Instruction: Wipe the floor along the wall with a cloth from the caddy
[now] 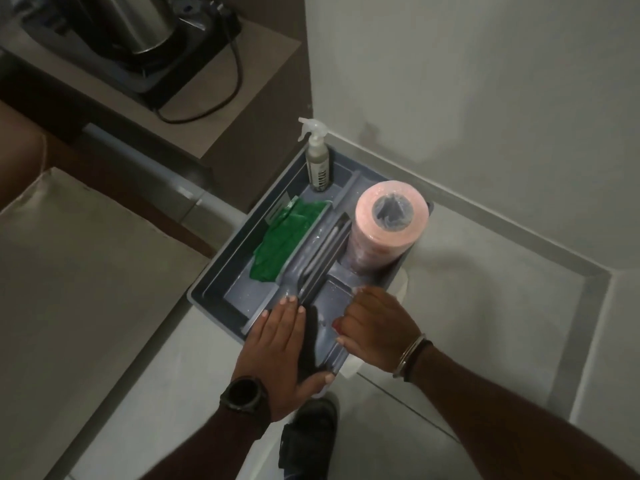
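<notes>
The left hand (282, 344) lies flat with its fingers straight and close together, resting on the near end of the gray caddy (207, 289), just left of the middle handle (322, 251). Its thumb hooks around the caddy's near corner. The right hand (375, 329) is curled, with its fingers bent down at the caddy's near right edge; I cannot tell if it is gripping anything. The green cloth (280, 237) lies crumpled in the left part of the caddy, and neither hand touches it. A spray bottle (317, 157) stands up in the far left corner. A pink roll (389, 223) stands in the right part. The caddy sits on the pale floor (485, 306), with its far end close to the wall (485, 81).
</notes>
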